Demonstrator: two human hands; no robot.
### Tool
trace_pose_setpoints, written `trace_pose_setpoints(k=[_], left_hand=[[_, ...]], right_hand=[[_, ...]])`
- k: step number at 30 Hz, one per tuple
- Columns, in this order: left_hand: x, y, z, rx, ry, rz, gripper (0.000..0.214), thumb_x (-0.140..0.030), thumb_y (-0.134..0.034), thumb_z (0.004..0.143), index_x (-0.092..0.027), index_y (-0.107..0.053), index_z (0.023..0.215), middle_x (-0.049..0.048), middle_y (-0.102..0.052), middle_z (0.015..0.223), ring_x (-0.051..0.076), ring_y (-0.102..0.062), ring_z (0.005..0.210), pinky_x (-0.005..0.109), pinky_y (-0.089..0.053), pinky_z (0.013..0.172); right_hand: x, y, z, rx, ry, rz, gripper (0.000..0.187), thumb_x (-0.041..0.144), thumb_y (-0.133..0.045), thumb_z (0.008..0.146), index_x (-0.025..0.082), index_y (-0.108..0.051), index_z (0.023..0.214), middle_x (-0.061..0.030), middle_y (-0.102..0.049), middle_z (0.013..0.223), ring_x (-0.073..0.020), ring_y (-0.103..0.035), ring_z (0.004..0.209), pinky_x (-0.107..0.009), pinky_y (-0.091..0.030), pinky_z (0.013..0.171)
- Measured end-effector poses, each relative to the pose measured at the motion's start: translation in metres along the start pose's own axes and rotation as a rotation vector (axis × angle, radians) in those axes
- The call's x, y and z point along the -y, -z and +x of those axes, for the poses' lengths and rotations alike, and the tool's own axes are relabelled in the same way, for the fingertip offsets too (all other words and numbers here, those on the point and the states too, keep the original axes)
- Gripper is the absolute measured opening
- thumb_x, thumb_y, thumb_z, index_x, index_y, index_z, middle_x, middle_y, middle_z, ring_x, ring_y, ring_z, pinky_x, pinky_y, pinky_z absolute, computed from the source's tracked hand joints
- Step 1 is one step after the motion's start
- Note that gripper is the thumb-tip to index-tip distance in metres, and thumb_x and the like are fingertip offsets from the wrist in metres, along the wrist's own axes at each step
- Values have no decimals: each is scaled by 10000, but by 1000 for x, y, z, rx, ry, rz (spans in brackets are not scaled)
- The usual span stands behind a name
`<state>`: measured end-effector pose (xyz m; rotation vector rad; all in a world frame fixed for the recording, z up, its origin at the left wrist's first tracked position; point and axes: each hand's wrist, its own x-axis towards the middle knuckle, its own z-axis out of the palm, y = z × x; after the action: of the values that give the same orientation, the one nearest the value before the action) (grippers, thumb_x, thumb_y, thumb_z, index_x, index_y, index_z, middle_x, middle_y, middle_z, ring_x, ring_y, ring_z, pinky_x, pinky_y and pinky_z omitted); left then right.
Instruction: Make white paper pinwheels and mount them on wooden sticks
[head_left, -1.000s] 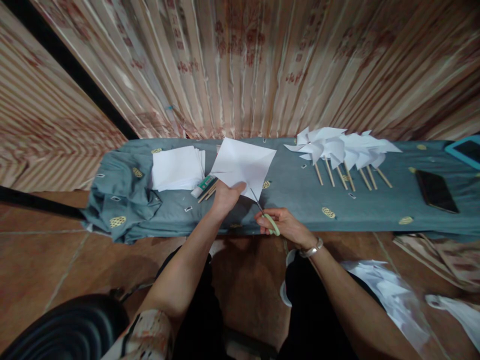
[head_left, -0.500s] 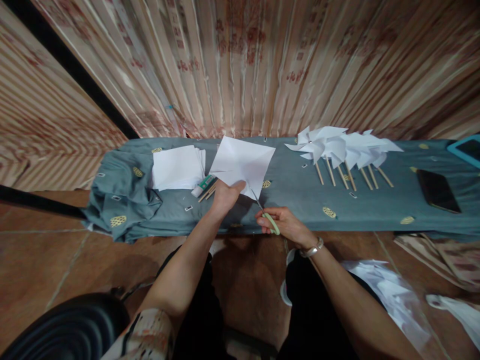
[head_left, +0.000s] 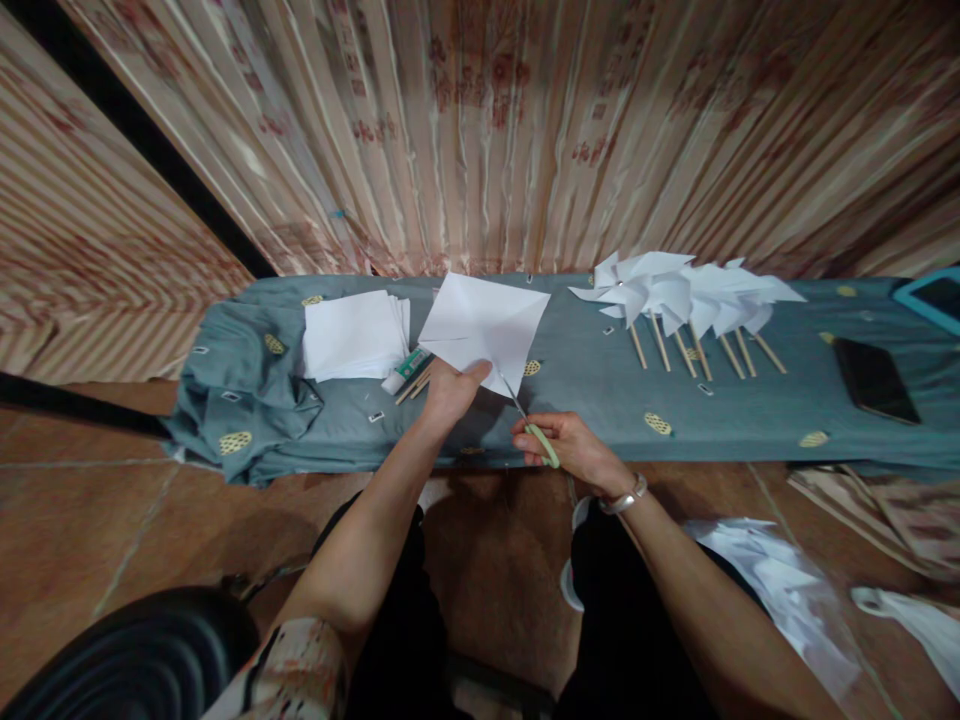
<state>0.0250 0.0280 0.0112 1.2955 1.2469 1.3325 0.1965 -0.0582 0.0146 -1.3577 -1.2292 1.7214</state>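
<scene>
My left hand (head_left: pixel 455 390) pinches the near edge of a white sheet of paper (head_left: pixel 486 318), thumb on top, holding it up over the cloth-covered surface. A slit shows in the sheet's left side. In my right hand (head_left: pixel 566 445) is a pair of scissors (head_left: pixel 541 444) with light green handles. Their blades reach the sheet's near right corner, just right of my left thumb. Left of the sheet lie a stack of white paper (head_left: pixel 354 335), a green and white tube or box (head_left: pixel 407 370) and some thin wooden sticks (head_left: pixel 415 385).
Several white paper pinwheels (head_left: pixel 671 290) on wooden sticks lie to the right. Beyond them are a dark phone (head_left: pixel 876 380) and a blue-framed device (head_left: pixel 930 300). A plastic bag (head_left: pixel 780 580) with white paper shapes is on the floor. A black round stool (head_left: pixel 135 655) stands lower left.
Almost nothing differs. The sheet, both hands and the scissors keep nearly the same places, with only a tiny shift of the view.
</scene>
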Motion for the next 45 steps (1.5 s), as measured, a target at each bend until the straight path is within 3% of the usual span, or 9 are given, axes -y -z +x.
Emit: trace_pose_setpoints(k=[8,19,34,45], left_hand=[[1,-1,-3,50,26,-25,344,-248,-700,621,-153,-641,947,105,-716,1040,261,-662,961,404,-507,927],[-1,-4,-7,69,43,-79,409,-221,-703,614,-143,-627,1008,104,-708,1058,240,-662,960,380,-501,925],[-5,-3,-7,64,41,-86,456,-229,-702,623,-146,-599,1059,110,-717,1003,272,-650,1042,417,-485,964],[-1,-7,-12,99,87,-129,373,-224,-724,583,-159,-629,938,97,-712,1004,247,-656,917,391,-506,902]], right_hand=[[3,-1,-2,4,4,1,467,535,-840,544,153,-716,783,20,-610,630,-70,-550,537,-192,-441,495],[1,-1,-1,-12,29,-14,451,534,-820,589,157,-710,814,14,-611,638,-80,-556,563,-208,-449,528],[0,-4,2,-43,17,29,475,540,-843,531,156,-698,771,28,-595,606,-70,-544,536,-203,-438,512],[1,-3,1,-53,39,25,447,518,-841,548,154,-708,771,23,-613,580,-75,-546,532,-204,-427,519]])
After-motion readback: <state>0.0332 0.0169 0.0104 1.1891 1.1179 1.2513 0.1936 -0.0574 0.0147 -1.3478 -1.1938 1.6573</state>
